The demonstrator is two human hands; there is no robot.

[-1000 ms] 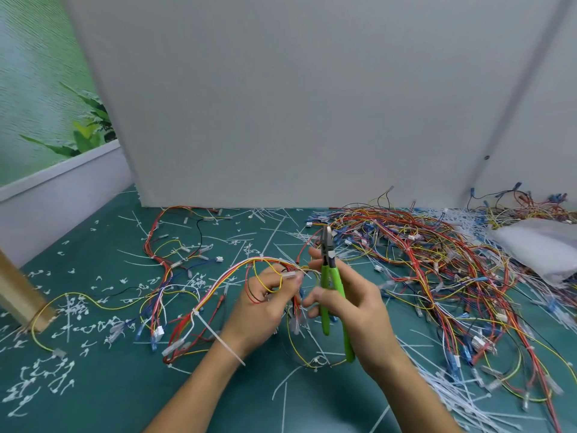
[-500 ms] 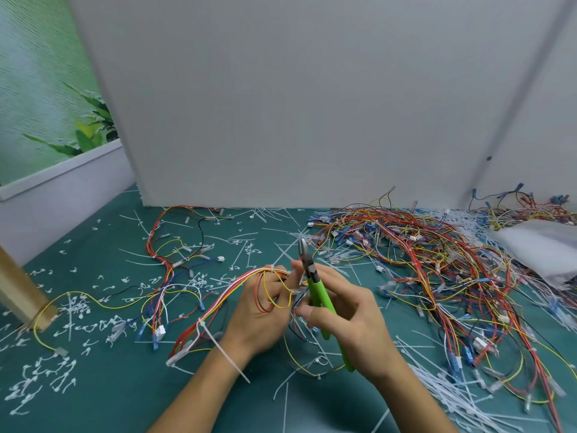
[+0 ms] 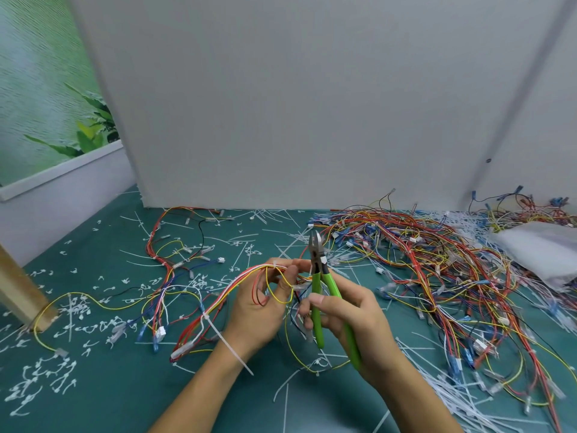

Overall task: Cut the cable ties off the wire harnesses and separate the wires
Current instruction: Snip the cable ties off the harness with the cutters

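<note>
My left hand point(image 3: 260, 304) grips a wire harness point(image 3: 228, 292) of red, yellow, orange and white wires just above the green mat. A white cable tie point(image 3: 218, 331) still binds that harness near my left wrist, its tail sticking out toward me. My right hand point(image 3: 349, 320) holds green-handled cutters point(image 3: 324, 295), jaws pointing up and away, right beside my left fingers. The jaws look slightly parted with nothing between them. A large tangle of harnesses point(image 3: 421, 270) lies to the right.
Another harness point(image 3: 168, 260) lies left of centre on the green mat point(image 3: 125, 385). Cut tie scraps point(image 3: 46, 376) litter the mat, and long tie tails point(image 3: 452, 398) pile up at the right. A wooden post point(image 3: 18, 292) stands at the left, a white bag point(image 3: 543, 251) at the right, grey panels behind.
The cutters swung from tilted left back to nearly upright, and both hands with the harness shifted slightly right. My left fingers have regripped the wires.
</note>
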